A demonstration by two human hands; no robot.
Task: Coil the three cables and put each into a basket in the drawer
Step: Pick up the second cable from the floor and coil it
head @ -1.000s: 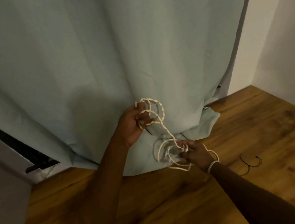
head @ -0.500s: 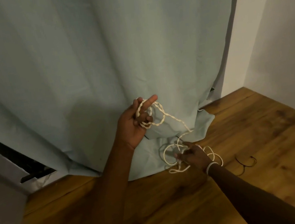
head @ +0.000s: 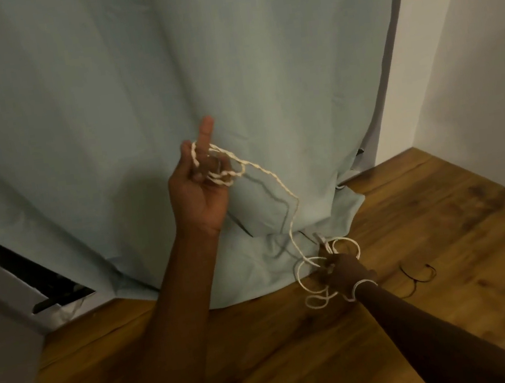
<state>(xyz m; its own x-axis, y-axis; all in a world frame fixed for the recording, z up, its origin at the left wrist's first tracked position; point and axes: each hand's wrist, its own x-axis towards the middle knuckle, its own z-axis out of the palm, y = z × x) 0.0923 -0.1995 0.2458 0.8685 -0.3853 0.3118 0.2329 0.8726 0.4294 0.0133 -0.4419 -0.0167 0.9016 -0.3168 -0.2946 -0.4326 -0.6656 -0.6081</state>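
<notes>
In the head view, the left hand (head: 200, 195), index finger straight and the others curled through loops of the white braided cable (head: 279, 184), rises before the pale green curtain (head: 131, 78) while the right hand (head: 343, 271) pinches tangled loops at the curtain's hem, so further pulling could knot them.

One view only, from a camera on the person's head, looking forward and down. It faces a pale curtain (head: 165, 90) that fills most of the frame, with wooden floor (head: 428, 231) below (wide-angle, so edges bend). Both forearms reach in from the bottom, close to the lens.
</notes>
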